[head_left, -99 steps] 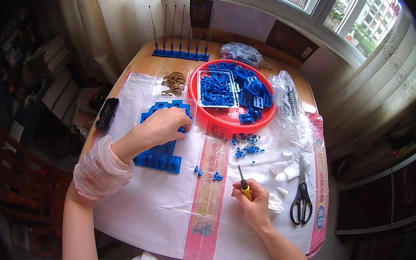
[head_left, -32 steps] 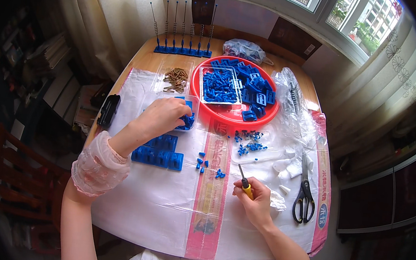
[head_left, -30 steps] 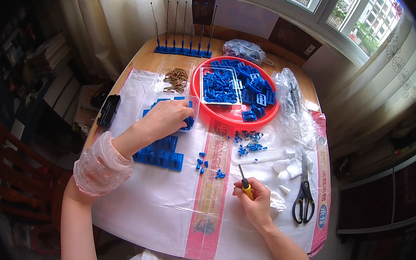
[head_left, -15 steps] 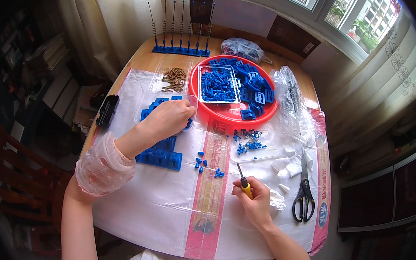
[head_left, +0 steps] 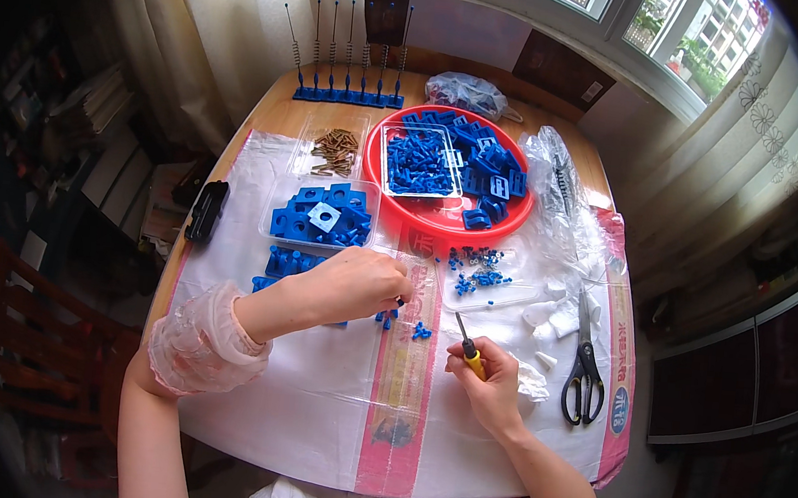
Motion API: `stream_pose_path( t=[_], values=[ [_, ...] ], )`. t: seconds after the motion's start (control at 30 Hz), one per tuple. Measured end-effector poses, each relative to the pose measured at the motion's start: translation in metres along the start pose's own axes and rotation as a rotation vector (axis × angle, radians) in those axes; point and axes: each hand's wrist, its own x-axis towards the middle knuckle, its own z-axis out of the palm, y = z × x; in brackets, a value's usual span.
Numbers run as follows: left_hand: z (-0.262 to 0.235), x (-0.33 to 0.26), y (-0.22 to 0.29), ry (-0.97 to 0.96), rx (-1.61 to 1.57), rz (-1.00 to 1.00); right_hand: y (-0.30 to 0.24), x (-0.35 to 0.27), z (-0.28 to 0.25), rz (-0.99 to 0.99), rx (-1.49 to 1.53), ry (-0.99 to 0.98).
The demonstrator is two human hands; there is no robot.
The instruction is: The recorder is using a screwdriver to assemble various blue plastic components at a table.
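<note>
the right hand [head_left: 490,380] was wrapped around a yellow-handled screwdriver [head_left: 474,361], its shaft slanting away; black-handled scissors [head_left: 581,386] lay apart, to its right. loose blue bits [head_left: 422,331] sat on the white sheet [head_left: 299,411], and just beyond them the left hand [head_left: 358,288] pinched a small blue piece [head_left: 401,301] at its fingertips. blue blocks [head_left: 295,262] lay partly hidden behind that forearm, then a clear box [head_left: 305,243] of square blue parts. farther off were a red basin [head_left: 420,222] and brass-coloured screws [head_left: 334,152]; farthest, a blue stand [head_left: 348,98].
</note>
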Motion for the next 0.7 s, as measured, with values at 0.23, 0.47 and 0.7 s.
stream_pose_path(
  t=[0.23,0.47,0.7],
  values=[
    [0.019,0.015,-0.011,-0.037,0.019,0.014,-0.003,0.000,0.001,0.025,0.009,0.003],
    [0.011,0.021,-0.005,-0.110,0.038,-0.061,0.001,0.000,0.000,0.003,0.017,0.001],
    [-0.004,0.011,-0.019,-0.047,-0.034,-0.112,-0.001,-0.001,0.001,0.002,0.009,0.002]
  ],
)
